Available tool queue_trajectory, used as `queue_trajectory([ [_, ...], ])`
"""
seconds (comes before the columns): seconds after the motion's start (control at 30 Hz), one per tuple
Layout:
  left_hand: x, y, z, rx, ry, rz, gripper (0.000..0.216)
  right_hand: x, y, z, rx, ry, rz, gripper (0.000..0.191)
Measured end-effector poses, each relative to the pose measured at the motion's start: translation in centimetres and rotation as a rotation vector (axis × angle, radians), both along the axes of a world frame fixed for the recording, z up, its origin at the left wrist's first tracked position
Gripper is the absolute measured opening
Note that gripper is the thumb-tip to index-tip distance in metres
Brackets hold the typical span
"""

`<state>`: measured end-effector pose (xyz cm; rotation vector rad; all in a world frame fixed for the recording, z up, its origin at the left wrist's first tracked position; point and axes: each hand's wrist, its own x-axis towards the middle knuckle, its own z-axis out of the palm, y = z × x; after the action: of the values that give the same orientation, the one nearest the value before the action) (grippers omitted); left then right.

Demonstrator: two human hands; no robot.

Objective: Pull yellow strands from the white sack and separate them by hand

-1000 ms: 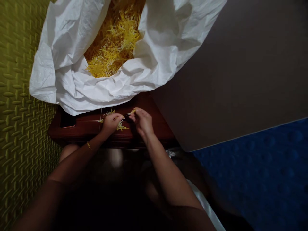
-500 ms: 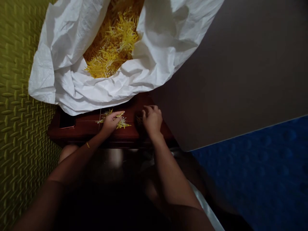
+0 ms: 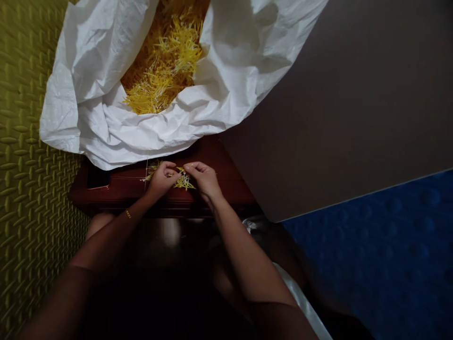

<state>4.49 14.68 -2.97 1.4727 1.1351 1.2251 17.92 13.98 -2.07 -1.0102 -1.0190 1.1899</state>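
Yellow strands (image 3: 184,182) in a small loose pile on dark red wood (image 3: 230,186), the left hand (image 3: 162,181) curled over them; right fingertips (image 3: 186,166) pinched together just beside it, any strand between them too fine to tell.

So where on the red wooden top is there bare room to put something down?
Bare wood lies right of the right hand, up to the grey panel, and left of the left hand, by the dark recess. It's crowded between the hands, on the yellow strips, and along the white sack.

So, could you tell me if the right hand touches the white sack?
No, the right hand is at the yellow strands, apart from the white sack.
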Motion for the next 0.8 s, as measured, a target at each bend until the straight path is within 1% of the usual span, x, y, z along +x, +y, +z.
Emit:
queue_trajectory([
  [0.07,-0.1,0.0,0.0,0.007,0.031,0.003,0.017,0.2,0.2,-0.1,-0.018,0.009,-0.013,0.024],
  [0.13,-0.2,0.0,0.0,0.021,0.049,0.002,0.01,0.4,0.3,-0.3,-0.022,0.014,-0.001,0.027],
  [0.23,-0.2,0.1,-0.1,0.02,0.049,-0.014,0.013,0.5,0.4,-0.7,0.024,-0.05,0.008,0.025],
  [0.3,-0.3,0.2,-0.3,0.029,0.06,-0.003,0.016,0.6,0.3,-0.6,0.121,-0.211,-0.046,0.02],
  [0.4,-0.4,0.5,-0.7,0.074,0.115,0.041,0.017,0.7,-0.2,0.1,0.382,-0.632,-0.205,0.016],
  [0.43,-0.5,0.5,-0.7,0.1,0.148,0.053,0.017,0.7,-0.5,0.4,0.467,-0.774,-0.233,0.017],
  [0.47,-0.6,0.6,-0.8,0.133,0.189,0.065,0.017,0.6,-0.8,0.7,0.535,-0.896,-0.234,0.018],
  [0.53,-0.7,0.6,-0.7,0.211,0.297,0.08,0.016,0.4,-1.2,1.1,0.605,-1.056,-0.179,0.022],
  [0.6,-0.8,0.6,-0.5,0.276,0.407,0.096,0.017,0.2,-1.3,1.1,0.62,-1.129,-0.131,0.023],
  [0.67,-0.8,0.4,-0.2,0.316,0.495,0.103,0.017,0.0,-1.2,1.0,0.619,-1.162,-0.115,0.023],
  [0.8,-0.7,-0.3,0.3,0.381,0.652,0.169,0.018,0.2,-0.8,0.5,0.625,-1.152,-0.112,0.022],
])
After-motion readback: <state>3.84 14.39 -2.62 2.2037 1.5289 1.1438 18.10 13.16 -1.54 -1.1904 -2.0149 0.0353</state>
